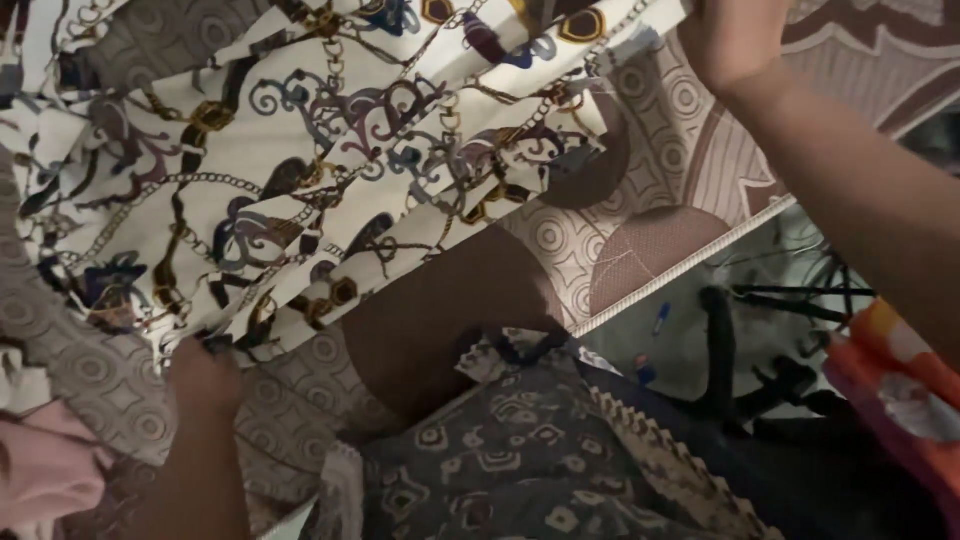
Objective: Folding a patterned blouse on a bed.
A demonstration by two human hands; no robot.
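A white pleated cloth (330,150) printed with dark chains and scrolls is stretched across the upper left of the head view. My left hand (205,375) grips its lower edge at the lower left. My right hand (735,40) holds its upper edge at the top right, my forearm running down the right side. The cloth lies over a brown and beige mat (650,180) patterned with circles.
A dark patterned garment (520,450) with pale trim lies at the bottom centre. Pink fabric (45,470) sits at the lower left. An orange and red cloth (900,390) is at the right edge. Black metal bars (780,300) show over a grey floor beyond the mat's edge.
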